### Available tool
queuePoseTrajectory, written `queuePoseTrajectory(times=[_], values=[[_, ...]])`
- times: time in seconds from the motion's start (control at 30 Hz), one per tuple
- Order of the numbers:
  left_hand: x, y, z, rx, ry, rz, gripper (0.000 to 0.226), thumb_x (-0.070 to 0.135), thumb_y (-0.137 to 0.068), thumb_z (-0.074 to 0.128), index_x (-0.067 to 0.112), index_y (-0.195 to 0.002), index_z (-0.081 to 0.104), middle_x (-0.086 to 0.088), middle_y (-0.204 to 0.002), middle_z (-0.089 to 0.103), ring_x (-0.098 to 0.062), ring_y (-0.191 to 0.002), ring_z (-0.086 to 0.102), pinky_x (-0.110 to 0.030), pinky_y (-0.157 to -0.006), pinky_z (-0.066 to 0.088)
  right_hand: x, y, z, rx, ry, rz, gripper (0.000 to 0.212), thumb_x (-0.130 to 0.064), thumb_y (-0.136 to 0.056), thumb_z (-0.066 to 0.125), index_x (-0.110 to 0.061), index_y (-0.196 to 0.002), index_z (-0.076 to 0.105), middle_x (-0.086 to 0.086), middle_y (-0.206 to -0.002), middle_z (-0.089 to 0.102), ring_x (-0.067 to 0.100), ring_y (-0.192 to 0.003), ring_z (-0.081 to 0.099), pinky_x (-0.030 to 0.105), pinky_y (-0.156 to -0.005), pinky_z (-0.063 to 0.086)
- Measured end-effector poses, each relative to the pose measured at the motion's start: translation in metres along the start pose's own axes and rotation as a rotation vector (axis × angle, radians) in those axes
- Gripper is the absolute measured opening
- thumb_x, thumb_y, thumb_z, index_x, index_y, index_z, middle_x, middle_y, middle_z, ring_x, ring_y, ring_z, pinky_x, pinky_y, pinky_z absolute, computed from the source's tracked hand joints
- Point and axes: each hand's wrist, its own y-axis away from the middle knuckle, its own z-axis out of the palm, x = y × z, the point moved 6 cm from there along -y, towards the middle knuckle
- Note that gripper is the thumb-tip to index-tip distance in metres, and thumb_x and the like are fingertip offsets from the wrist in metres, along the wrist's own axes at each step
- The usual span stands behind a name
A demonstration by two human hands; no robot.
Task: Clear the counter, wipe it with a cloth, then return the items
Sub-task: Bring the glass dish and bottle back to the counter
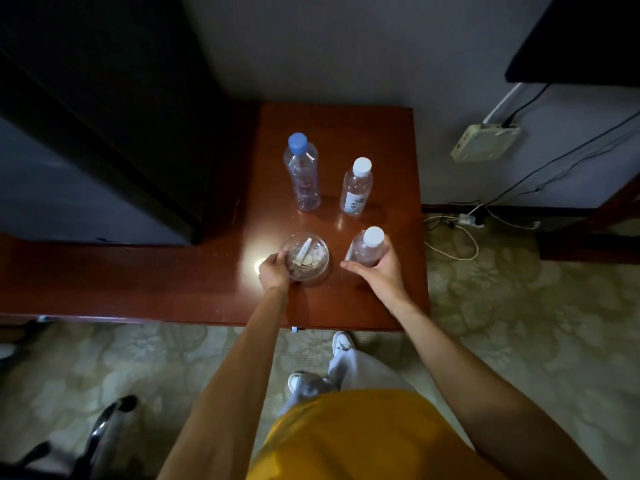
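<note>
Left hand (pixel 275 271) gripping, right hand (pixel 375 268) gripping

dark characters on the white-capped bottle's label (pixel 354 201) (too blurred to read), no other legible text

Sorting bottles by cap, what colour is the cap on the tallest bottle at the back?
Blue, on the tallest bottle; the head view shows it clearly.

Two bottles (pixel 301 171) (pixel 357 187) stand behind the bowl (pixel 306 256) on the counter (pixel 173 278).
</note>
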Motion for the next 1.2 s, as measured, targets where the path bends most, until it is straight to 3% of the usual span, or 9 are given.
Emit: queuePoseTrajectory(times=[0.17,0.4,0.5,0.63,0.73,0.8,0.93,1.03,1.2], values=[[0.021,0.022,-0.002,0.011,-0.055,0.034,0.019,0.024,-0.101,0.059,0.02,-0.099,0.077,0.005,-0.068,0.066,-0.015,-0.068,0.062,-0.023,-0.066,0.047,0.0,0.004,-0.007,0.023,0.002,0.011,0.093,-0.057,-0.045,0.097,-0.03,-0.124,0.057,-0.01,-0.115,0.071,0.003,-0.109,0.066,0.02,-0.093,0.051],[0.013,-0.009,0.035,-0.187,-0.122,0.151,0.04,0.047,-0.085,0.065,0.011,-0.095,0.08,-0.007,-0.083,0.079,-0.026,-0.078,0.076,-0.052,-0.073,0.064,0.01,0.044,-0.058,0.201,-0.033,0.057,0.072,-0.026,-0.059,0.1,-0.026,-0.117,0.057,-0.01,-0.108,0.069,-0.01,-0.096,0.065,0.009,-0.082,0.049],[0.032,0.024,0.057,-0.32,-0.174,0.225,0.037,0.046,-0.083,0.074,0.01,-0.082,0.08,-0.005,-0.073,0.076,-0.02,-0.07,0.069,-0.051,-0.067,0.061,0.028,0.083,-0.092,0.349,-0.105,0.114,0.071,-0.022,-0.059,0.1,-0.026,-0.118,0.059,-0.005,-0.11,0.07,0.004,-0.102,0.069,0.015,-0.08,0.054],[0.005,0.03,0.112,-0.523,-0.272,0.244,0.054,0.062,-0.062,0.08,0.014,-0.087,0.081,-0.011,-0.078,0.079,-0.034,-0.078,0.077,-0.058,-0.075,0.062,0.055,0.151,-0.139,0.52,-0.173,0.184,0.096,-0.048,-0.039,0.101,-0.026,-0.124,0.06,-0.004,-0.115,0.072,0.014,-0.111,0.07,0.031,-0.091,0.059],[0.014,0.101,0.147,-0.636,-0.358,0.286,0.059,0.061,-0.061,0.076,0.01,-0.088,0.081,-0.008,-0.078,0.079,-0.032,-0.081,0.078,-0.051,-0.075,0.064,0.074,0.21,-0.179,0.673,-0.204,0.213,0.079,-0.023,-0.054,0.1,-0.023,-0.12,0.057,-0.012,-0.105,0.07,0.001,-0.096,0.07,0.018,-0.08,0.056],[0.019,0.157,0.17,-0.717,-0.447,0.315,0.048,0.053,-0.07,0.078,0.01,-0.093,0.082,-0.007,-0.084,0.08,-0.028,-0.083,0.078,-0.045,-0.078,0.065,0.086,0.248,-0.207,0.763,-0.233,0.238,0.077,-0.028,-0.057,0.099,-0.022,-0.122,0.057,-0.011,-0.106,0.07,0.005,-0.096,0.069,0.013,-0.076,0.053],[0.004,0.236,0.234,-0.853,-0.553,0.34,0.025,0.041,-0.086,0.078,0.016,-0.089,0.08,-0.009,-0.083,0.079,-0.03,-0.079,0.078,-0.048,-0.078,0.065,0.114,0.314,-0.267,0.963,-0.299,0.267,0.114,-0.07,-0.038,0.094,-0.023,-0.134,0.055,-0.006,-0.124,0.069,0.016,-0.116,0.067,0.032,-0.097,0.055],[-0.01,0.3,0.288,-0.917,-0.642,0.368,0.024,0.034,-0.092,0.075,0.011,-0.09,0.079,-0.007,-0.077,0.075,-0.032,-0.078,0.076,-0.046,-0.076,0.064,0.134,0.35,-0.313,1.066,-0.3,0.29,0.105,-0.066,-0.044,0.095,-0.027,-0.133,0.056,-0.009,-0.122,0.071,0.015,-0.116,0.068,0.039,-0.101,0.055],[-0.039,0.412,0.392,-1.043,-0.727,0.431,0.026,0.015,-0.102,0.06,-0.006,-0.11,0.073,-0.004,-0.073,0.065,-0.016,-0.061,0.06,-0.024,-0.047,0.052,0.192,0.39,-0.41,1.162,-0.332,0.328,0.099,-0.062,-0.048,0.097,-0.033,-0.133,0.056,-0.008,-0.125,0.07,0.018,-0.117,0.068,0.05,-0.103,0.055]])
